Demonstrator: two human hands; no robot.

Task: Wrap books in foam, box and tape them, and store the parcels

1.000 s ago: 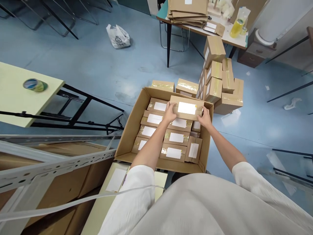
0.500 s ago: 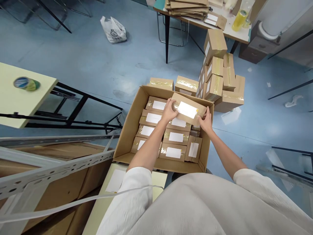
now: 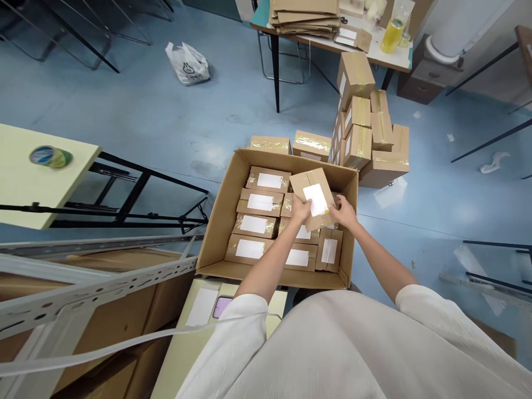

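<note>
A small cardboard box (image 3: 302, 184) with a white label is tilted above the right half of a large open carton (image 3: 216, 221). My left hand (image 3: 300, 209) grips its lower left side, thumb on the label's edge. At the lower right corner, my right hand (image 3: 344, 213) pinches the box with bent fingers. Inside the carton lie rows of labelled, taped boxes, among them one at the front left (image 3: 233, 249) and an upright one at the front right (image 3: 330, 265). The held box and my hands hide part of the right-hand rows.
Taped boxes (image 3: 361, 111) are stacked on the floor beyond the carton. A table (image 3: 376, 52) behind them bears flattened cardboard (image 3: 305, 16). A metal shelf (image 3: 103, 288) and a pale table with a can (image 3: 50, 157) stand left. A phone (image 3: 221, 306) lies near my left sleeve.
The small box has turned from lying nearly lengthwise to a steeper angle and come closer to me. Both hands have moved with it, lower in the view. A phone has come into sight.
</note>
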